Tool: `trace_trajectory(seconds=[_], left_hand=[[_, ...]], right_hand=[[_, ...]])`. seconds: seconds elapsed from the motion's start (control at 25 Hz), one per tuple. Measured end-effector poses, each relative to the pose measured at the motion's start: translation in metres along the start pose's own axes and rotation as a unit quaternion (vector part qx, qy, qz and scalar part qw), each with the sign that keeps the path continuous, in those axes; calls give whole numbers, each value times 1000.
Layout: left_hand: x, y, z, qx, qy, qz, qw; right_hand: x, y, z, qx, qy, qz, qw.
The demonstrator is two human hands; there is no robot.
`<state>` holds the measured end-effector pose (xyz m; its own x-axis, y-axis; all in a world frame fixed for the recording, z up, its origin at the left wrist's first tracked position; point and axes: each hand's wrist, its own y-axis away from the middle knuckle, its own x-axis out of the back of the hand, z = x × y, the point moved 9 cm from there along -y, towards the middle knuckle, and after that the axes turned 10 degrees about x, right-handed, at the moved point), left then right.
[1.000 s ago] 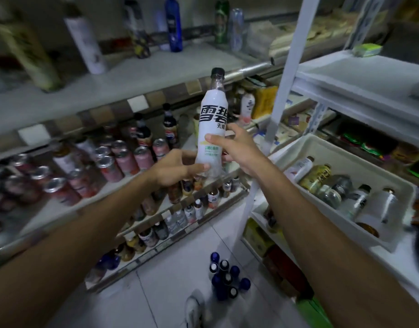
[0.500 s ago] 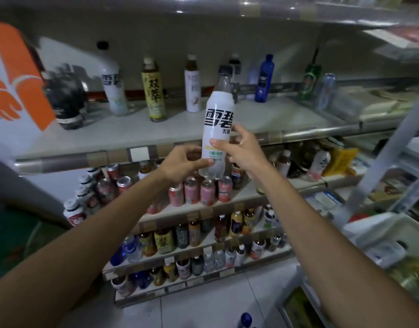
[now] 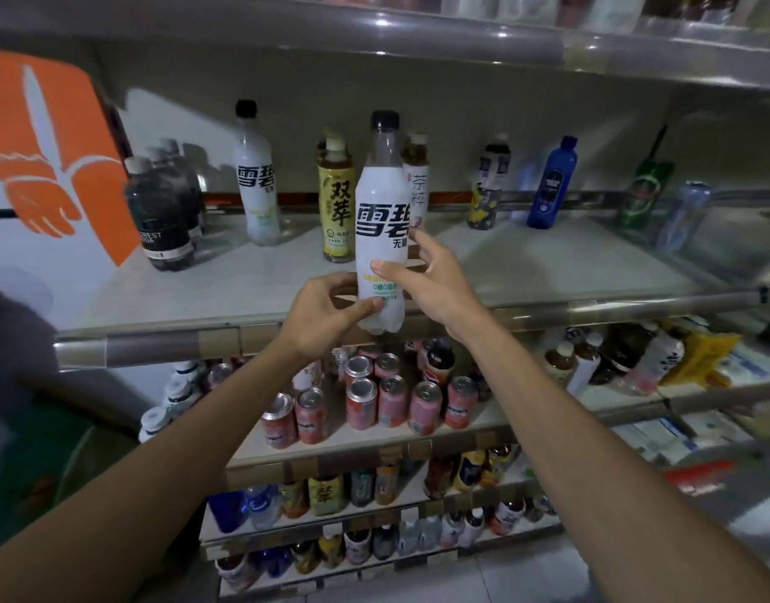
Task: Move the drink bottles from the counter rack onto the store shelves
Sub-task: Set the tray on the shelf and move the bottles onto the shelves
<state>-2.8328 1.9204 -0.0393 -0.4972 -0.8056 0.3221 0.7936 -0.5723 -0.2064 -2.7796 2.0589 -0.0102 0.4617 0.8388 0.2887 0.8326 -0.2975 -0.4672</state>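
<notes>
Two hands, one white bottle (image 3: pixel 382 237) held upright.
The left hand (image 3: pixel 326 315) grips its base from 8 o'clock; the right hand (image 3: pixel 427 285) pinches it from 3 o'clock.

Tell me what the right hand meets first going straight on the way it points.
Probably the white tea bottle standing just behind the held bottle; the right hand looks close to it, though depth is unclear.

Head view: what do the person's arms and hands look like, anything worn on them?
The left hand and right hand are bare: no gloves, rings or watch visible. The left forearm and right forearm are uncovered to the frame edge; no sleeves show.
</notes>
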Motion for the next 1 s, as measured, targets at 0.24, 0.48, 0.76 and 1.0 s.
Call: trace_trajectory(seconds=[0.24,0.48,0.76,1.0], left_hand=[[57,-29,-31,57,-45,40,997],[121,-40,-62,111,-134,92,980],[169,-83,-96,106,-322,124,933],[195,-132,-121,102,-365,136,915]], right_hand=[[-57,-58,30,-2,-15,-60,998],[-133,-101,29,44,-17,-132,990],[-191,-147,45,91,39,-92,991],[-217,-179,70,106,36,-73,991]])
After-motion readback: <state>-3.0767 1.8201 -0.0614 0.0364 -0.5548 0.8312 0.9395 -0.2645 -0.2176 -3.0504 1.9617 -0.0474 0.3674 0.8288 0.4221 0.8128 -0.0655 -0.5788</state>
